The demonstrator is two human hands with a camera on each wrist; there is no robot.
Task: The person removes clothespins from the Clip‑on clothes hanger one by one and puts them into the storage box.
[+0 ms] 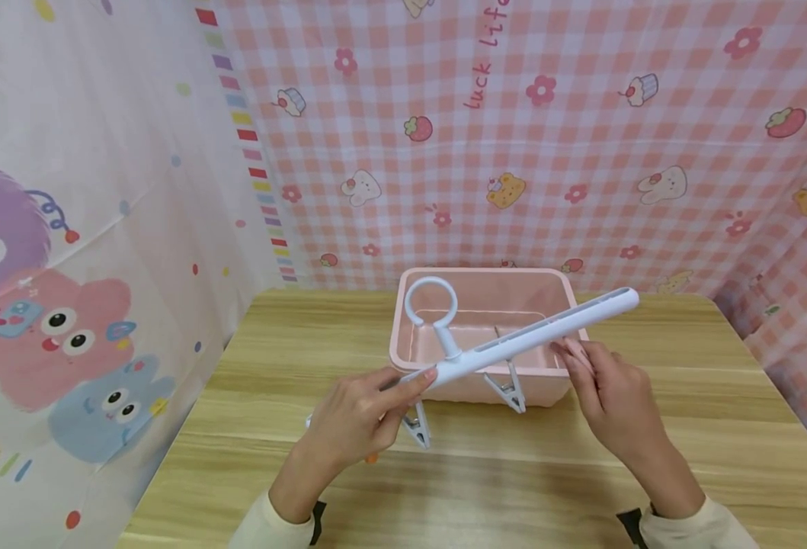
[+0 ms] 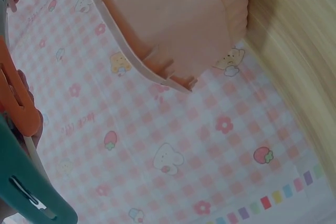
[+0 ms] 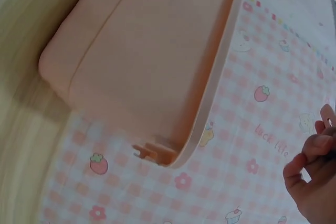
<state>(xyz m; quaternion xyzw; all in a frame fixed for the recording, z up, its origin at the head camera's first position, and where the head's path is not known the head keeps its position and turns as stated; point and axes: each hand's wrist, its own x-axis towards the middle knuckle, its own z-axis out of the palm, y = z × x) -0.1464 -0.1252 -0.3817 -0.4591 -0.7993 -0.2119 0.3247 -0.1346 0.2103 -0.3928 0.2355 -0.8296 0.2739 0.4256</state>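
My left hand (image 1: pixel 362 412) grips the left part of a pale blue clip hanger (image 1: pixel 547 329), its bar slanting up to the right. A round hook (image 1: pixel 431 282) stands up from the bar. Light clothes pegs hang below it, one peg (image 1: pixel 510 393) near the middle and another peg (image 1: pixel 418 428) beside my left fingers. Close to the left wrist camera are an orange peg (image 2: pixel 18 98) and a green peg (image 2: pixel 31 182). Under the bar's right part, my right hand (image 1: pixel 616 393) pinches a pink peg (image 1: pixel 579 355), which also shows in the right wrist view (image 3: pixel 328 114).
Behind and below the hanger, a pink plastic bin (image 1: pixel 403 305) stands on the wooden table (image 1: pixel 293 335), its mouth facing up. Checked cloth (image 1: pixel 465 152) hangs behind the table, and a white cartoon-printed cloth (image 1: pixel 136 229) hangs on the left.
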